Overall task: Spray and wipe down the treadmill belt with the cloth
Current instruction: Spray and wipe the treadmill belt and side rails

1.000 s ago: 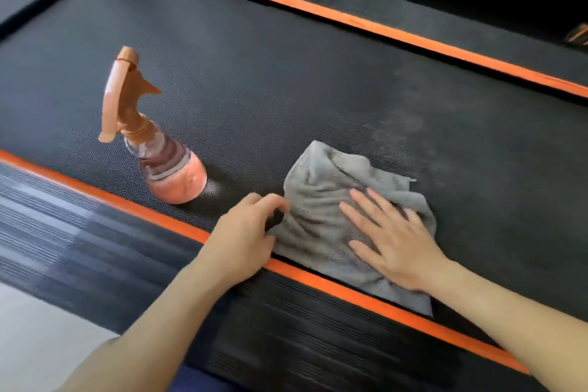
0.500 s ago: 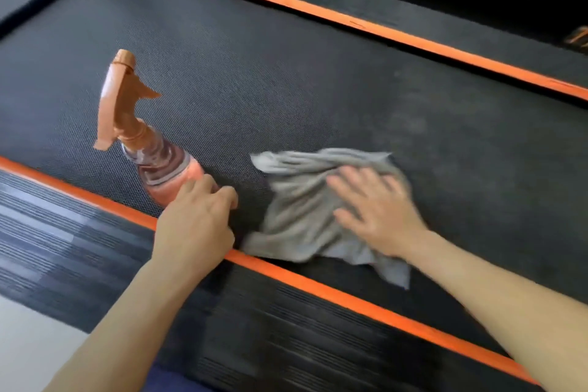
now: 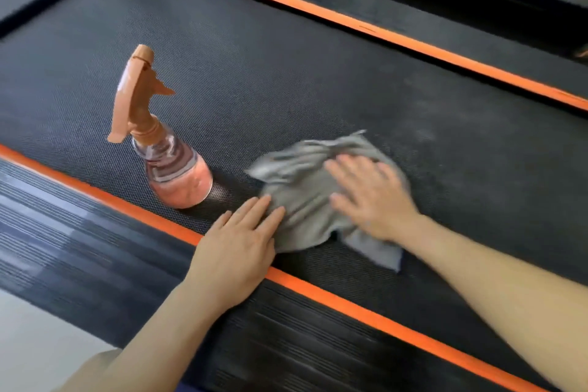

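A crumpled grey cloth [image 3: 305, 191] lies on the black textured treadmill belt [image 3: 318, 79] near its front edge. My right hand [image 3: 372, 197] presses flat on the cloth with fingers spread. My left hand [image 3: 238, 248] rests flat across the orange edge stripe, its fingertips touching the cloth's left edge. An orange spray bottle [image 3: 168, 149] with a clear body and pink liquid stands upright on the belt, just left of the cloth and beyond my left hand.
Orange stripes border the belt in front [image 3: 366, 309] and behind [image 3: 366, 27]. A ribbed black side rail [image 3: 95, 251] runs along the near side, with pale floor [image 3: 35, 347] at the lower left. A faint dusty patch [image 3: 423, 124] marks the belt right of the cloth.
My right hand slid the cloth rightwards and farther onto the belt. My left hand moved from beside the bottle's base to the cloth's left edge, fingers now straight. The bottle stays put.
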A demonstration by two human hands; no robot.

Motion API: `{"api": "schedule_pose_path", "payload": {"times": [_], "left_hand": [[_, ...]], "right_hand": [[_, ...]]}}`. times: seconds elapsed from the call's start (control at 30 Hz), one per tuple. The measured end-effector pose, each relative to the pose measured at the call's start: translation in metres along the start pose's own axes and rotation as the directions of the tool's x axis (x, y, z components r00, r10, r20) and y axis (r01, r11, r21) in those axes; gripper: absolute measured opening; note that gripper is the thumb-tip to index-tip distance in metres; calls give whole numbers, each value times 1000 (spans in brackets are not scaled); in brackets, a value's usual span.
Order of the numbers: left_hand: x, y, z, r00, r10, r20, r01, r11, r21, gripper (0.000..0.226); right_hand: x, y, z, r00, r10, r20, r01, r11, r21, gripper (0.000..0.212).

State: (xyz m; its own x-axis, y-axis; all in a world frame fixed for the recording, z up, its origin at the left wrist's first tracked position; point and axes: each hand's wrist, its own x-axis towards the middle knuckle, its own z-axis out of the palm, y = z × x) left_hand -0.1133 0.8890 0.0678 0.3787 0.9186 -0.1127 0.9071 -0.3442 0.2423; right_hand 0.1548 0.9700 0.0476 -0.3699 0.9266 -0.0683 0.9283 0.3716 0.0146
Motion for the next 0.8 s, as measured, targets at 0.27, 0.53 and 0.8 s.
{"api": "schedule_pose_path", "payload": {"times": [0.27, 0.53, 0.8], "left_hand": [[6, 9, -25, 867, -345, -359, 232, 918, -320, 28], [-37, -46, -52, 576, -778, -252, 609, 614, -502, 15], [2, -50, -92, 754, -543, -368, -13, 548, -836, 84]], "right_hand": [[-20, -73, 7, 998, -62, -27, 64, 995, 82, 63], [49, 26, -7, 967, 243, 72, -248, 966, 74, 76], [15, -62, 5, 950, -313, -5, 313, 948, 48, 56]]}}
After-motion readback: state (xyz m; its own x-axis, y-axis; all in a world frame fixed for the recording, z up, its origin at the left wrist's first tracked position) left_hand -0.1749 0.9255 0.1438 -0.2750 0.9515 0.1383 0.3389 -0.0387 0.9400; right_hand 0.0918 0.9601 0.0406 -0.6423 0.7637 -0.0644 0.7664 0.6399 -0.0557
